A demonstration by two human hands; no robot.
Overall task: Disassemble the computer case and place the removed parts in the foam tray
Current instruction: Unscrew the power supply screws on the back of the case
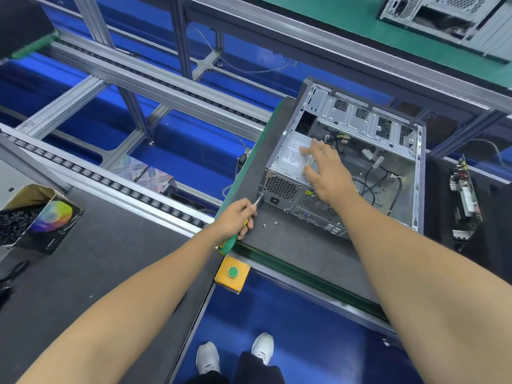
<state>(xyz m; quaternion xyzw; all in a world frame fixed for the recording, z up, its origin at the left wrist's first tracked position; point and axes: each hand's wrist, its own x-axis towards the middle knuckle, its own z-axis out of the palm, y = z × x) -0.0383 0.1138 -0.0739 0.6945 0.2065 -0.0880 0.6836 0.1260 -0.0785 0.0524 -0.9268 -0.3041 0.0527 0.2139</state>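
Note:
An open grey computer case (388,126) lies on its side on the dark work mat (291,245), with loose black cables inside. My left hand (235,217) grips a green-and-yellow screwdriver (231,241) whose tip meets the case's rear corner beside the power supply (291,159). My right hand (324,173) lies flat on top of the power supply, fingers spread. Two small loose screws (270,224) lie on the mat just behind the case. A removed circuit board (465,200) stands on edge in the dark foam tray (498,217) to the right.
A yellow box with a green button (232,273) sits at the bench's front edge. Roller conveyor rails (110,184) run on the left. An open cardboard box (33,214) lies far left. Another computer case (443,15) stands on the green bench behind.

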